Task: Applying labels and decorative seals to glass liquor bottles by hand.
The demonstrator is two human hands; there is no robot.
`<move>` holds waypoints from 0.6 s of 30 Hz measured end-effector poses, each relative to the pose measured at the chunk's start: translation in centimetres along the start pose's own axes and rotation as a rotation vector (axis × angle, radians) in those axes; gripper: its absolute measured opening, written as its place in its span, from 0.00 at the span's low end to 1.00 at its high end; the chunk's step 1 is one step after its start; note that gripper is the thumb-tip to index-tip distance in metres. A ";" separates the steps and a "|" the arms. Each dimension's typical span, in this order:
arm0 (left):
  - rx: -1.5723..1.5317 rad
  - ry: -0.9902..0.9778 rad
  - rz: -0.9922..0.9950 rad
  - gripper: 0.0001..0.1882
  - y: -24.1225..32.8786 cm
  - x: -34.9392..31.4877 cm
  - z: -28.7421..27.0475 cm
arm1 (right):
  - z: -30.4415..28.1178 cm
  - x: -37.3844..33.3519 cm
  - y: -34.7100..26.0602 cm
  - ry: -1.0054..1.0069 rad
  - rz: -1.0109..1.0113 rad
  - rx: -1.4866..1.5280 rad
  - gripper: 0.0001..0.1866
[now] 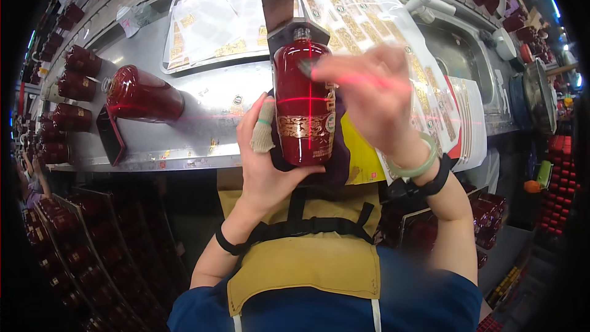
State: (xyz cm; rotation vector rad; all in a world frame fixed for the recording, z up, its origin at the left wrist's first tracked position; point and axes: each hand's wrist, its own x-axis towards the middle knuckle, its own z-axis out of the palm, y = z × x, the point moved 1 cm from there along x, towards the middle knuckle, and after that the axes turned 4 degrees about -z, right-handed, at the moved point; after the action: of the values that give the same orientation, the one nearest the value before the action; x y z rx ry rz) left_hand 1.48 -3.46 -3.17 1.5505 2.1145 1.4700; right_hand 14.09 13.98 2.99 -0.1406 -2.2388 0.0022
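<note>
A dark red glass bottle [294, 86] with a gold patterned band lies in front of me, its neck pointing away. My left hand [261, 154] grips its left side and base, the thumb curled under the bottom; one finger wears a knitted cover [263, 126]. Red light lines cross on the glass. Over the bottle's upper right side hovers my right hand [378, 95], smeared by motion, with its fingers curled in. At its fingertips shows a small dark piece [307, 67], too blurred to name. Whether it touches the glass I cannot tell.
Another red bottle [141, 93] rests tilted on a dark stand [110, 136] at left. Sheets of gold decals [353, 6] lie at the back right, more on a metal tray [230, 55]. A sink [458, 40] with a faucet [424, 0] is at right. Several red bottles [77, 86] line the far left.
</note>
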 end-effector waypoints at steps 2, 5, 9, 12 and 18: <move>0.022 -0.062 0.018 0.52 -1.0 -0.3 0.3 | 0.4 -2.3 -3.6 -0.151 -0.195 0.236 0.10; -0.224 -0.182 -0.157 0.51 -2.3 -0.8 0.3 | 0.4 -1.8 -5.5 -0.159 -0.125 0.417 0.13; -0.078 -0.140 -0.078 0.55 -0.4 -0.1 -0.6 | 2.2 1.9 2.1 -0.008 0.104 0.175 0.13; -0.096 -0.105 -0.079 0.56 -0.7 -0.1 0.1 | 3.3 -1.2 1.5 0.019 -0.055 0.199 0.10; -0.124 -0.062 -0.093 0.55 -0.8 0.1 0.1 | 3.9 0.8 1.2 -0.026 0.077 0.339 0.12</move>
State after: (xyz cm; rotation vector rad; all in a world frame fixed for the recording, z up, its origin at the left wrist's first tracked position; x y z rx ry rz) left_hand 0.94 -3.33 -3.75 1.4153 1.9922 1.4721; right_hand 10.74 15.44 1.12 -0.0418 -2.2219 0.4242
